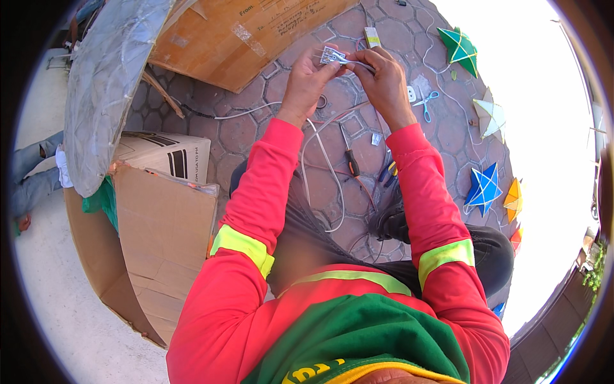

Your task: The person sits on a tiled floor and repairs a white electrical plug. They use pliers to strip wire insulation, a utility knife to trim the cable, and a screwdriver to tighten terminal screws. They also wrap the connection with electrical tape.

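My left hand (pixel 307 86) grips a small white connector piece (pixel 331 56) with wire ends, high in the view. My right hand (pixel 382 83) pinches a white wire (pixel 360 63) right beside it, fingers closed. Below them on the pavers (pixel 252 160) lie loose cables (pixel 325 227), a screwdriver (pixel 352 160) with a black and orange handle and pliers (pixel 389 173) with yellow-black handles, partly behind my right sleeve. Light-blue scissors (pixel 428 105) and a white socket (pixel 411 94) rest to the right of my right hand.
Cardboard boxes (pixel 160 237) and a large grey wrapped panel (pixel 96 89) stand at left; another person's legs (pixel 35 173) show beyond. A big carton (pixel 211 48) is at top. Star lanterns in green (pixel 459 51), white (pixel 489 118), blue (pixel 483 189) and orange (pixel 513 200) line the right.
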### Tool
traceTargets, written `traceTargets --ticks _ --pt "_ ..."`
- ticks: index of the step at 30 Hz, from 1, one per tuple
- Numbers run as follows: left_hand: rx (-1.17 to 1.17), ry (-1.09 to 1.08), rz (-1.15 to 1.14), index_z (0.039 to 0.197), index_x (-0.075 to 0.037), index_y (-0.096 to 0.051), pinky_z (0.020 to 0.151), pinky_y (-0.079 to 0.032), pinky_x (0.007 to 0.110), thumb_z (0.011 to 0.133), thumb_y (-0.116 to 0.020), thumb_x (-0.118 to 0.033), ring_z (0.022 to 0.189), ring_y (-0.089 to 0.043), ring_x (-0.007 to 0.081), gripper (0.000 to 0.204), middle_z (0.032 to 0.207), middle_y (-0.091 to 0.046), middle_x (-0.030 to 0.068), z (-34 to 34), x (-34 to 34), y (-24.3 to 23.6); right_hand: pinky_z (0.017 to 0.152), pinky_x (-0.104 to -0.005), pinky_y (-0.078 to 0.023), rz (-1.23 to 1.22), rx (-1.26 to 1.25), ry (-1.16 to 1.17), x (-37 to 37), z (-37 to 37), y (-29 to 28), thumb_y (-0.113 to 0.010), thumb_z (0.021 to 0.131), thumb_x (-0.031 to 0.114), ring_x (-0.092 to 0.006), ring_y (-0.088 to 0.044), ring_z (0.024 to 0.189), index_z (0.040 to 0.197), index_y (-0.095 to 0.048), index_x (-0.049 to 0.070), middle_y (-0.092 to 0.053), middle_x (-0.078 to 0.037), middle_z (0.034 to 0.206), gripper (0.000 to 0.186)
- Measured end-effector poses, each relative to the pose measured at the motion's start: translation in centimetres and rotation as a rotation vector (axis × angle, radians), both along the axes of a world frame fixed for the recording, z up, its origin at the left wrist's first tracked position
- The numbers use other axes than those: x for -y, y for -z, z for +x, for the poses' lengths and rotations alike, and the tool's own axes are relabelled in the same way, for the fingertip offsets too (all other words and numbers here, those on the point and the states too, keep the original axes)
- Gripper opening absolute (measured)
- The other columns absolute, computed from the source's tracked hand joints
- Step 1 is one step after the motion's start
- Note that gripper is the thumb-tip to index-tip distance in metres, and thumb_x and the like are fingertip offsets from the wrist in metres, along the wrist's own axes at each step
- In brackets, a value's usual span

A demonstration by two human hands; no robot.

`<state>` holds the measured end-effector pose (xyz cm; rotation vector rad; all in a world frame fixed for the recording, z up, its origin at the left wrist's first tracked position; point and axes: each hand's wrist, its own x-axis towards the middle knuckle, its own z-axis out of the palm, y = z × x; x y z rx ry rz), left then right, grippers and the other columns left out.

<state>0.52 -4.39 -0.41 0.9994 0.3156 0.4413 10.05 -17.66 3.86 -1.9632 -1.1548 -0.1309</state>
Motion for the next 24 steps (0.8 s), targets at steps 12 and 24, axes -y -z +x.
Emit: traceTargets --ticks 12,24 --pt "0.022 -0.070 0.009 0.119 -0.003 -0.053 0.084 -0.057 0.031 0.091 -0.061 0.004 0.093 -0.067 0.0161 0.030 0.106 -0.066 0.0109 0.4 0.6 0.3 0.065 -0.0369 -0.053 0.064 0.017 0.117 -0.6 -1.6 0.2 -0.071 0.087 0.009 -0.0297 -0.068 0.076 0.094 -0.072 0.003 -0.066 -0.011 0.087 0.009" --pt "-0.039 -0.060 0.063 0.121 -0.001 -0.052 0.083 -0.057 0.030 0.095 -0.058 0.002 0.089 -0.069 0.0173 0.027 0.102 -0.067 0.0129 0.2 1.0 0.1 0.066 -0.0395 -0.054 0.109 0.026 0.122 -0.4 -2.1 0.5 -0.069 0.089 0.009 -0.0318 -0.069 0.079 0.093 -0.066 0.002 -0.066 -0.014 0.091 0.009"
